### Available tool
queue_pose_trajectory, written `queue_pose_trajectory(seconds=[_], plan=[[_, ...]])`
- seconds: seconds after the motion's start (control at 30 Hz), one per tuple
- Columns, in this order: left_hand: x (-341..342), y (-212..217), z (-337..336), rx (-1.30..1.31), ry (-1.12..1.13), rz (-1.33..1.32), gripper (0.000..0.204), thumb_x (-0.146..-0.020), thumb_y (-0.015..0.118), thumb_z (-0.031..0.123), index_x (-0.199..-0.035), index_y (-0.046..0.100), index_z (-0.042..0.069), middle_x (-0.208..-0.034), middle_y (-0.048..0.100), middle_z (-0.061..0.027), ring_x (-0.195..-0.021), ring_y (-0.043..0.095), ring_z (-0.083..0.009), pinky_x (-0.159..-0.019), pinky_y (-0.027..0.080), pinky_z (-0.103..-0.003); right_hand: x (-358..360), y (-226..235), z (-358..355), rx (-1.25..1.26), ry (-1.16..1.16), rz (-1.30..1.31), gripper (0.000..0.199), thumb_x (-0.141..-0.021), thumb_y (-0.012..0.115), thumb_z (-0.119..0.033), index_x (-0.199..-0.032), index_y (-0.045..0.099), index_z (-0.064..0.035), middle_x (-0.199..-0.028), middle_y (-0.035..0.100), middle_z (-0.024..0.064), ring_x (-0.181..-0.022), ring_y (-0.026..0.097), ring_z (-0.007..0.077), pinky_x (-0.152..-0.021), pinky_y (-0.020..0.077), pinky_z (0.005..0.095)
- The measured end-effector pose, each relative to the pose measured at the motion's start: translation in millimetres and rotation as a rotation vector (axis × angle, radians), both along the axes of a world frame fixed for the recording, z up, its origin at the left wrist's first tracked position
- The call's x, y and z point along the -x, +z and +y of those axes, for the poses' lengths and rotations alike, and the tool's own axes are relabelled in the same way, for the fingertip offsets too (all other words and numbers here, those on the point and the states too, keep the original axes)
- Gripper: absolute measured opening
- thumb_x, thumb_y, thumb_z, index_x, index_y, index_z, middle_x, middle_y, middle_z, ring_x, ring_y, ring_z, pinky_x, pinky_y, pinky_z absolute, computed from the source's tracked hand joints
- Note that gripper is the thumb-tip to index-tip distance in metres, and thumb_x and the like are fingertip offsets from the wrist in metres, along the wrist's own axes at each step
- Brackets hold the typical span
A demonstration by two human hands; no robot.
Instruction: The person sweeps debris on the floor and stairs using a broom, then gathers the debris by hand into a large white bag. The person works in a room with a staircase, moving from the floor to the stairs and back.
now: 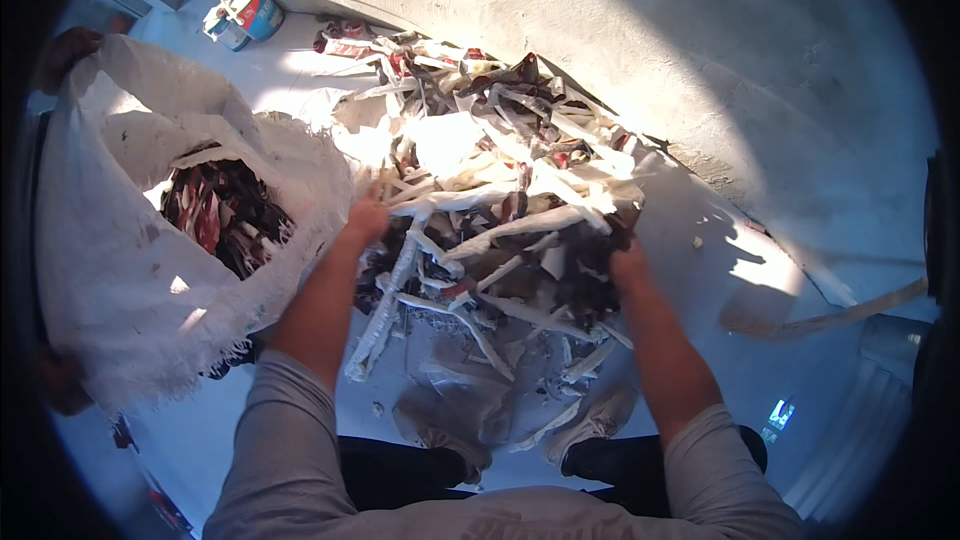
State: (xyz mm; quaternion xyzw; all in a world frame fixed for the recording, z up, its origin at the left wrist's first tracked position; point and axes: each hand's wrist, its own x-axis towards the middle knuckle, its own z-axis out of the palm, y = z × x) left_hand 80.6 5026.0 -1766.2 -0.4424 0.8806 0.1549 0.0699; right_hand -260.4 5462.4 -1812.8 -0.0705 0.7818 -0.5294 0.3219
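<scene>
Both hands are working into a loose heap of torn white, dark and red paper-and-plastic strips (500, 190) that is lying on the pale floor (730, 360) against the rough grey plastered wall (620, 20). The left hand (366, 217) is pressing on the heap's near-left edge, fingers buried among the strips, so whether they are spread or closed cannot be told; the right hand (625, 262) is curling closed around a bunch of dark scraps at the near-right edge. A large white woven sack (130, 270) is standing open just left of the heap, already holding dark and red scraps, its frayed mouth being held up by another person's hand (70, 45) at the far rim. Judged risks: long strips are hanging down from the gathered armful toward the person's grey shoes (590, 430) and are likely to be dropping short of the sack; the soft rim could be folding shut (it is sagging on the near side). A small white tub with red and blue label panels (243, 15) is lying tipped at the wall's foot, far left
</scene>
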Motion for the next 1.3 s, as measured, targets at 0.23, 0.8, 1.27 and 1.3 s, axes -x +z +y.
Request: queue_pose_trajectory(seconds=[0.23, 0.8, 1.27, 1.3], plan=[[153, 41, 165, -0.441, 0.151, 0.281, 0.056, -0.092, 0.046, 0.024, -0.146, 0.041, 0.013, -0.129, 0.056, -0.0286, -0.122, 0.052, -0.0426, -0.104, 0.04, -0.043, -62, 14, -49, 0.196, 0.055, 0.301, 0.05, -0.083, 0.056, -0.008, -0.133, 0.052, -0.0067, -0.112, 0.064, 0.011, -0.093, 0.063, 0.0234, -0.083, 0.0511, 0.0345], [152, 212, 345, -0.545, 0.13, 0.756, 0.053, -0.094, 0.053, 0.009, -0.146, 0.041, 0.009, -0.133, 0.055, -0.0206, -0.125, 0.053, -0.033, -0.105, 0.039, -0.034, -100, 232, 27, 0.401, 0.026, -0.177, 0.043, -0.098, 0.051, -0.027, -0.137, 0.048, -0.01, -0.11, 0.063, 0.0061, -0.087, 0.063, 0.016, -0.07, 0.051, 0.0295], [105, 622, 410, -0.351, 0.373, 0.685, 0.06, -0.086, 0.051, 0.006, -0.145, 0.038, 0.005, -0.136, 0.049, -0.0259, -0.122, 0.051, -0.0438, -0.103, 0.042, -0.045, -115, 589, 55, 0.717, 0.216, -0.634, 0.051, -0.093, 0.062, -0.027, -0.137, 0.046, -0.0049, -0.123, 0.059, 0.0071, -0.11, 0.059, 0.0182, -0.093, 0.049, 0.0332], [101, 648, 398, -0.299, 0.385, 0.649, 0.059, -0.087, 0.051, 0.007, -0.145, 0.038, 0.006, -0.131, 0.052, -0.0253, -0.116, 0.055, -0.0451, -0.099, 0.044, -0.047, -121, 603, 44, 0.735, 0.256, -0.615, 0.045, -0.096, 0.057, -0.024, -0.136, 0.047, -0.0051, -0.12, 0.06, 0.0065, -0.107, 0.059, 0.0166, -0.091, 0.049, 0.0317]])
